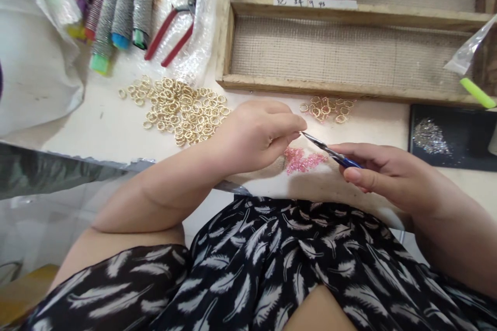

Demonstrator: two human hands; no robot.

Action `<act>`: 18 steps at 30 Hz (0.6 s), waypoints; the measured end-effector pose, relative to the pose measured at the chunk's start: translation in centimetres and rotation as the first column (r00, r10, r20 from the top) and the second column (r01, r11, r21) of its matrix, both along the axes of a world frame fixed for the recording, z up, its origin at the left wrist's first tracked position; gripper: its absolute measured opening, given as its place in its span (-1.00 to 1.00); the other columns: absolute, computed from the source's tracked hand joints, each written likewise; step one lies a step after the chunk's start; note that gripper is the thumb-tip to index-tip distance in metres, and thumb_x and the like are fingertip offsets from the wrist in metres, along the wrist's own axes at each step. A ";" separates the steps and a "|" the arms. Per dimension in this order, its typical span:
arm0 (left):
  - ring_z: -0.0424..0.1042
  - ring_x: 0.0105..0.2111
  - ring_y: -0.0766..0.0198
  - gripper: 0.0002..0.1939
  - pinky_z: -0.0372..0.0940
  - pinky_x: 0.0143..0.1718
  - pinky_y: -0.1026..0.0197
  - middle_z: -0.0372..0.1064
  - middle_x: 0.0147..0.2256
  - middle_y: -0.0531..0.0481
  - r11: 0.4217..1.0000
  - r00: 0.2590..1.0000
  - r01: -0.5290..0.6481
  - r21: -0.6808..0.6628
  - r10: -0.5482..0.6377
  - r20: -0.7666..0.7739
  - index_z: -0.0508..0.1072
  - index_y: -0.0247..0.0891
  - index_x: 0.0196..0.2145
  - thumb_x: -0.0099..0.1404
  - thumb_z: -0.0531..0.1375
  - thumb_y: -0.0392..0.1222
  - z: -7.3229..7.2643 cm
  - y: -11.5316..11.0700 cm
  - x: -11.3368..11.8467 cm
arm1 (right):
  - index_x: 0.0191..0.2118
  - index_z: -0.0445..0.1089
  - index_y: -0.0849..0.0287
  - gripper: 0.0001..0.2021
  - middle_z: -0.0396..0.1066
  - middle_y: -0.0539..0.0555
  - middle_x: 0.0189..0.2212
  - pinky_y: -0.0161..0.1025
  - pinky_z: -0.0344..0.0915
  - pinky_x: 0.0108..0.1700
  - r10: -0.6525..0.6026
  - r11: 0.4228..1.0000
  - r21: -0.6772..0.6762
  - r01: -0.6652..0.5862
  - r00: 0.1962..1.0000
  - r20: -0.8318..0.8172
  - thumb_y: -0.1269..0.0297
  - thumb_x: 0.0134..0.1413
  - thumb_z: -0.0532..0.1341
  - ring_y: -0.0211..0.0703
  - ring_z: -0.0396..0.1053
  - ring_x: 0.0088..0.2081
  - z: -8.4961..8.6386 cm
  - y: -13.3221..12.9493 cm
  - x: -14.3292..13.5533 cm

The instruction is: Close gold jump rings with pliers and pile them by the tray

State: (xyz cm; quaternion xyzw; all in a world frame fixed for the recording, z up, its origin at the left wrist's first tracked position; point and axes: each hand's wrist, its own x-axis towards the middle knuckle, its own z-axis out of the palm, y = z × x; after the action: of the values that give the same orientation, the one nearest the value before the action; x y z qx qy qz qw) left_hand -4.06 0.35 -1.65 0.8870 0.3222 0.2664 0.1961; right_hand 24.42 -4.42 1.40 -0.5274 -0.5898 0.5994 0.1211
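My left hand (256,137) is closed in a pinch over the worktop, and whatever lies between its fingertips is too small to make out. In my right hand (382,170) is a pair of slim pliers (324,146) with blue handles, their metal tip reaching my left fingertips. Under the tool lies a small heap of pink beads (305,160). Just behind it is a little group of gold rings (326,108) with some pink among them. A larger pile of gold rings (186,108) spreads to the left of my left hand.
Wooden mesh trays (349,51) stand at the back right. Red-handled cutters (171,31) lie on bubble wrap, beside several coil-wrapped rods (104,15). At far right, a black tray (458,158) holds small silvery pieces (430,137), near a yellow-green strip (477,93).
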 end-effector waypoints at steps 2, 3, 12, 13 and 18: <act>0.54 -0.33 0.25 -0.77 0.36 -0.28 0.23 0.58 -0.35 -0.01 1.000 1.000 0.006 0.004 -0.006 0.001 0.64 -0.21 -0.17 0.50 0.15 -0.26 0.0 0.0 0.0 | 0.16 0.65 0.06 -0.40 0.69 0.17 0.10 0.15 0.52 0.26 0.001 1.000 -0.002 -0.001 1.000 -0.007 -0.25 0.17 0.41 0.22 0.65 0.10 -0.1 0.0 0.0; 0.53 -0.33 0.25 -0.77 0.36 -0.28 0.23 0.58 -0.35 -0.01 1.000 1.000 0.010 -0.001 -0.010 -0.007 0.64 -0.21 -0.18 0.50 0.15 -0.26 0.1 0.0 0.1 | 0.16 0.66 0.04 -0.40 0.69 0.17 0.10 0.15 0.52 0.26 0.007 1.000 0.001 -0.007 1.000 -0.008 -0.25 0.16 0.41 0.23 0.65 0.11 -0.2 0.0 0.1; 0.49 -0.35 0.25 -0.75 0.32 -0.26 0.21 0.55 -0.37 -0.03 0.994 0.991 0.057 -0.091 -0.068 -0.112 0.60 -0.23 -0.30 0.47 0.13 -0.27 0.9 0.1 0.1 | 0.18 0.65 -0.02 -0.43 0.67 0.13 0.14 0.14 0.49 0.30 0.110 0.992 0.055 -0.111 0.994 0.021 -0.26 0.21 0.39 0.24 0.62 0.17 -0.3 0.1 0.1; 0.49 -0.34 0.24 -0.74 0.32 -0.25 0.20 0.56 -0.36 -0.04 0.993 0.990 0.065 -0.100 -0.077 -0.122 0.60 -0.24 -0.30 0.46 0.13 -0.27 0.9 0.1 0.1 | 0.18 0.65 -0.02 -0.43 0.67 0.13 0.14 0.13 0.49 0.30 0.122 0.991 0.057 -0.123 0.992 0.024 -0.25 0.22 0.39 0.23 0.62 0.16 -0.4 0.1 0.2; 0.53 -0.26 0.19 -0.74 0.36 -0.20 0.17 0.59 -0.27 -0.09 0.984 0.980 0.114 -0.140 -0.134 -0.145 0.60 -0.25 -0.29 0.44 0.11 -0.27 1.3 0.1 0.0 | 0.24 0.62 -0.05 -0.47 0.66 0.12 0.16 0.13 0.52 0.27 0.199 0.978 0.060 -0.201 0.979 0.040 -0.15 0.27 0.38 0.22 0.63 0.16 -0.9 0.1 0.8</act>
State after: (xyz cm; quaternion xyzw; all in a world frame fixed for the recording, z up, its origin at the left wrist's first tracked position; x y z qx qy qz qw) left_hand -4.08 0.45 -0.38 0.9086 0.2970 0.1624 0.2447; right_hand 25.20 -4.28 0.45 -0.4714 -0.6607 0.5803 0.0669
